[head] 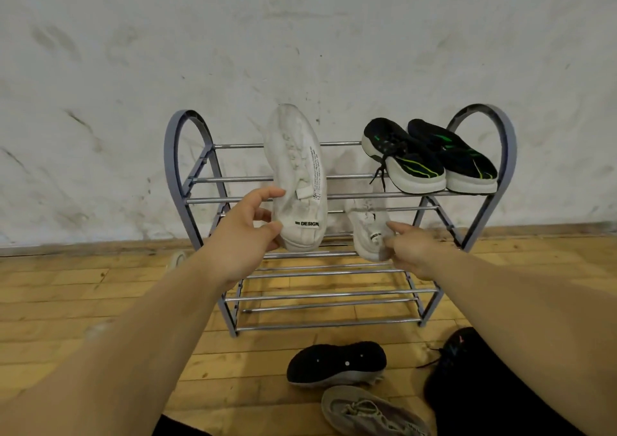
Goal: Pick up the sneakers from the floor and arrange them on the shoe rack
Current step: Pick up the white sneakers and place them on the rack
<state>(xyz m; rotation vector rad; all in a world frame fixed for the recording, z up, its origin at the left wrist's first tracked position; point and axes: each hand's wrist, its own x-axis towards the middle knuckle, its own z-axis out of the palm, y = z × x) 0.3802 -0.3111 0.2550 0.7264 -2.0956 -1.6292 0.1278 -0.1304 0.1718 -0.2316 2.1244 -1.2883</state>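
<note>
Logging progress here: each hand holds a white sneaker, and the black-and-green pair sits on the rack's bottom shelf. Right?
Not quite: the head view shows the black-and-green pair on the top shelf of the rack, at its right end, not the bottom one. The rest is right.

on the white sneaker you hold in your left hand, black print at its lower end reads "design" after two short bars. fine black lines of text run along its side, too small to read. the second white sneaker, in your right hand, carries a small dark mark, blurred beyond reading.
</note>
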